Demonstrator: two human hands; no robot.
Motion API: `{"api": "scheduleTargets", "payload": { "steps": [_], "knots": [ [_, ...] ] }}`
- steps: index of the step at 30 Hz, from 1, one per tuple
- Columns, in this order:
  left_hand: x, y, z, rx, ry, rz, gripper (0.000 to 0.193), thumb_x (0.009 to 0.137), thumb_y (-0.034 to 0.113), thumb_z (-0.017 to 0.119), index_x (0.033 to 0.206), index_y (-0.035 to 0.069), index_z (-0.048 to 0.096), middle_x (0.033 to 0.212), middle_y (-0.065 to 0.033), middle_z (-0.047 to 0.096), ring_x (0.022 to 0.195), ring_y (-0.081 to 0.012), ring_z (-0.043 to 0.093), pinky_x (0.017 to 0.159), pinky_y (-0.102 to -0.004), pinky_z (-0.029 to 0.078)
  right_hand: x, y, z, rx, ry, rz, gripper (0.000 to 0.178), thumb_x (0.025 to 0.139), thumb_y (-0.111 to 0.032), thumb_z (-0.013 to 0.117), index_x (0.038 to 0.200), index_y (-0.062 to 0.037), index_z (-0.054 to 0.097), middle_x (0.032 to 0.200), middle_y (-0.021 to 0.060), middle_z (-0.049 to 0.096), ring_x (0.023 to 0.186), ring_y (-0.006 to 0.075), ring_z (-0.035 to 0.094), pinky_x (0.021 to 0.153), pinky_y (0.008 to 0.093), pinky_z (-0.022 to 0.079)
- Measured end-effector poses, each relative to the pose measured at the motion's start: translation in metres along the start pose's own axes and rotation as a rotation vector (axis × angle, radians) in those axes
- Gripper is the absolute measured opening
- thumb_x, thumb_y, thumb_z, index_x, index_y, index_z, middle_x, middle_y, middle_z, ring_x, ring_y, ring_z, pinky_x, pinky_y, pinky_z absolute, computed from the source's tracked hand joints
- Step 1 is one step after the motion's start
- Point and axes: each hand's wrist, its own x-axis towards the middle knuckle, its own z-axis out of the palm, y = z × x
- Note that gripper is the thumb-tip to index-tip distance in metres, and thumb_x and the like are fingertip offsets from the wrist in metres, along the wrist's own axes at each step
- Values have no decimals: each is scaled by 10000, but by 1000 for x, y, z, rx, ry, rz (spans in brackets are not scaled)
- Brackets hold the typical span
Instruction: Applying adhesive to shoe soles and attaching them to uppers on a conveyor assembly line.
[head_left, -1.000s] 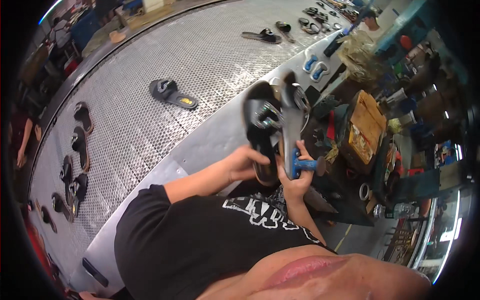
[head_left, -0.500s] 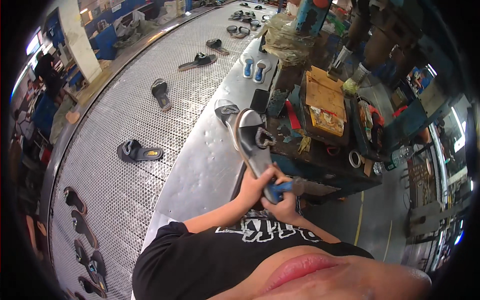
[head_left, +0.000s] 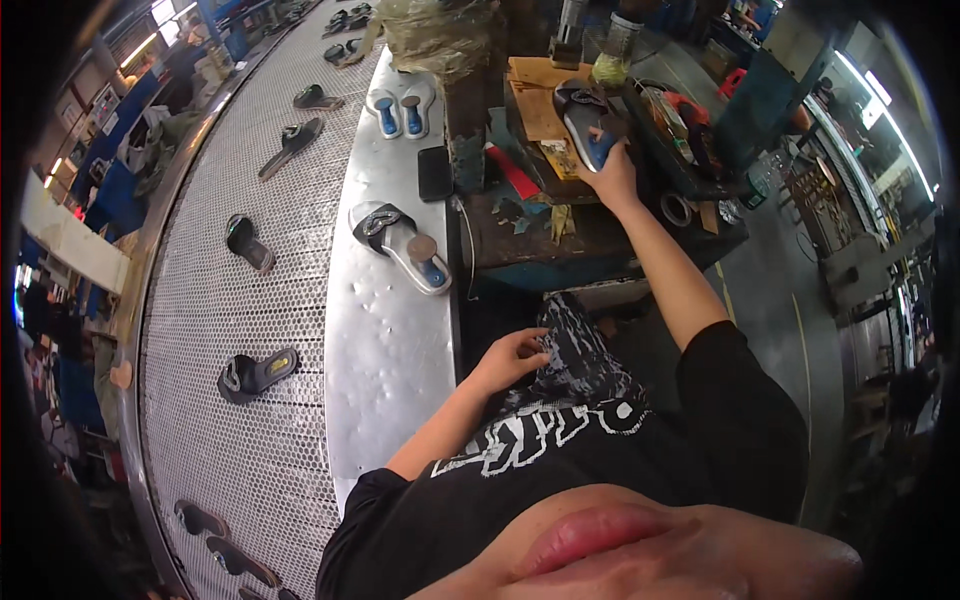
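Black sandal, gripped at its blue handle by the right hand, is held at the tan board on the far right (contact cannot be told), while the left hand, fingers loosely curled, is beside patterned cloth and a second sandal lies left on the metal counter.
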Motion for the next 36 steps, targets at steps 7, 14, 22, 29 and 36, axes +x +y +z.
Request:
{"api": "scheduleTargets", "payload": {
  "steps": [7, 14, 22, 29, 36],
  "knots": [
    [-6, 1, 3, 213, -63, 59, 606, 716, 94, 806, 1289, 134, 612, 995, -113, 648, 841, -205, 645, 810, -323, 532, 35, 35, 30, -97, -53, -93, 653, 725, -212, 773, 1289, -73, 474, 1208, 198, 533, 1120, 395, 536, 938, 453, 431],
    [-9, 0, 1, 275, -103, 113, 589, 694, 102, 816, 1255, 149, 643, 967, -108, 656, 846, -199, 638, 814, -327, 525, 54, 19, 30, -93, -118, -73, 658, 723, -234, 801, 1281, -63, 497, 1199, 195, 545, 1130, 356, 540, 947, 417, 417],
    [-20, -4, 6, 338, -28, 156, 609, 687, 95, 805, 1267, 120, 622, 929, -100, 628, 845, -213, 629, 803, -332, 512, 55, 3, 12, 101, 153, -34, 662, 764, -306, 779, 1271, -11, 473, 1154, 215, 613, 1082, 381, 600, 921, 416, 458],
    [-28, 45, -11, 227, 277, 593, 467, 744, -23, 683, 1203, 29, 622, 991, -100, 648, 901, -240, 634, 835, -358, 503, 70, 0, 4, -78, -130, 59, 628, 745, -339, 769, 1217, -7, 521, 1170, 220, 617, 1101, 375, 600, 901, 436, 478],
    [-150, 63, -225, 938, 947, 218, 646, 647, -84, 640, 1270, 68, 571, 1262, -150, 589, 1233, -316, 527, 1025, -398, 432, 65, 1, 1, -174, -140, 69, 690, 723, -410, 772, 1245, -35, 521, 1165, 220, 625, 1097, 384, 599, 916, 470, 470]
  ]
}}
